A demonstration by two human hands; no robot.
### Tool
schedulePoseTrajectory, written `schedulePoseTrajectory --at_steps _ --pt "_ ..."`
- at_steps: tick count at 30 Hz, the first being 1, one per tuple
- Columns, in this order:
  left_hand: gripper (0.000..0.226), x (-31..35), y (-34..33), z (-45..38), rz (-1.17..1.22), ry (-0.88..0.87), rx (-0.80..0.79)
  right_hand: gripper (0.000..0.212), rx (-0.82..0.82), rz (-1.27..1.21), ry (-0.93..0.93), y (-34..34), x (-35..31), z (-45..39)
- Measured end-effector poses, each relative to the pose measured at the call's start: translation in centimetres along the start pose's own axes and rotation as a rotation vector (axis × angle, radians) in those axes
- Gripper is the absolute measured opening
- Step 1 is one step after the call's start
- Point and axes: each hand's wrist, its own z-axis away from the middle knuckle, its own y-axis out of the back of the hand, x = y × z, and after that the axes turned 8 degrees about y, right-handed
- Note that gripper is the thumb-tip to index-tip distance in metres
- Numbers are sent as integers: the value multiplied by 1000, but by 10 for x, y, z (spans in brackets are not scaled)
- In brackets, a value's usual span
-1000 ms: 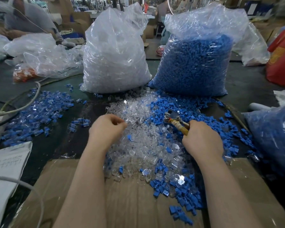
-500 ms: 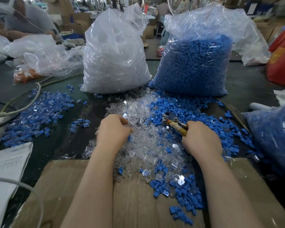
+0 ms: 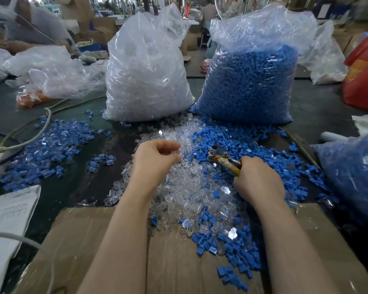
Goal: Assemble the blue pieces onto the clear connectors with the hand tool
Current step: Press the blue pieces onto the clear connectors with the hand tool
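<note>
The left hand (image 3: 155, 160) pinches a clear connector (image 3: 175, 154) above the mixed heap at the counter's middle. The right hand (image 3: 257, 181) grips the tool (image 3: 221, 158). Judged step: loading. Next, a blue piece (image 3: 212, 136) must meet the connector under the tool.

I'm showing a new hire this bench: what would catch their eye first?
Two tall plastic sacks at the back, one of clear parts on the left, one of blue pieces on the right. In front, the left hand pinches a clear connector while the right hand holds the pliers.
</note>
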Motion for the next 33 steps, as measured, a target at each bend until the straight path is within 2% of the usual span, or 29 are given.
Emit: schedulePoseTrajectory --at_steps 8,15,23,28,33 --pt "25 3 -5 5 66 -59 -45 12 105 -90 -36 -1 3 0" --pt "27 4 -14 6 137 -16 -107 14 306 -483 35 -2 3 -4" --pt "21 5 -21 7 187 -26 -173 6 334 -766 82 0 -5 -4" --pt "24 6 -26 9 208 -68 -119 4 339 -897 96 2 -7 -2" --pt "19 7 -30 11 266 -77 -62 9 358 -923 120 1 -9 -1"
